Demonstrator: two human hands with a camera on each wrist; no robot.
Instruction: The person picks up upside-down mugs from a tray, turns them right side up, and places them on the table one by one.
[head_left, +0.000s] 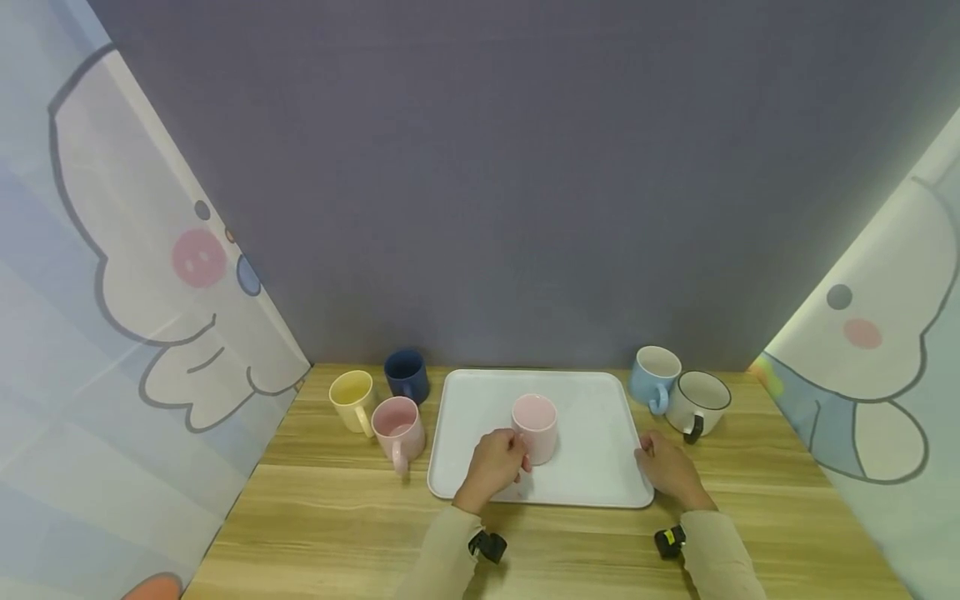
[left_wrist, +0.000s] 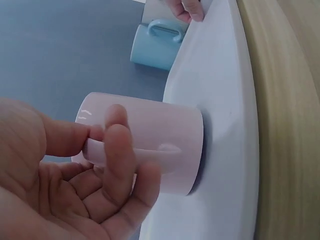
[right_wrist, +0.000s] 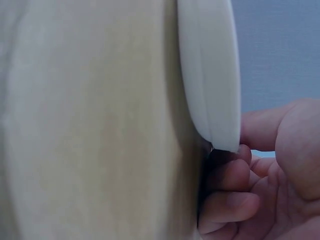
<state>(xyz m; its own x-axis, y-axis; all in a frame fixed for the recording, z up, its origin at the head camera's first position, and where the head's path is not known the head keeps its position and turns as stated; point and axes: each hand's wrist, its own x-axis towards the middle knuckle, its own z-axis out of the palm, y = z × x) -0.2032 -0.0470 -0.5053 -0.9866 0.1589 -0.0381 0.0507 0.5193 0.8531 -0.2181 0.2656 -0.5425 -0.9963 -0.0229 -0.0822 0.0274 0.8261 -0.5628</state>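
A light pink mug [head_left: 535, 433] stands upright on the white tray [head_left: 457, 417], a little right of its middle. My left hand [head_left: 495, 462] holds this mug by its handle [left_wrist: 135, 156], thumb and fingers curled round it in the left wrist view. At the tray's right edge is my right hand [head_left: 667, 471]. In the right wrist view its thumb [right_wrist: 265, 127] lies over the rim and the other fingers curl below, so it grips the tray there.
Left of the tray stand a yellow mug [head_left: 351, 392], a navy mug [head_left: 406, 377] and a darker pink mug [head_left: 397, 421]. To its right are a light blue mug [head_left: 652, 375] and a white mug with black handle [head_left: 697, 402]. A grey wall [head_left: 480, 208] rises behind the wooden table [head_left: 330, 508].
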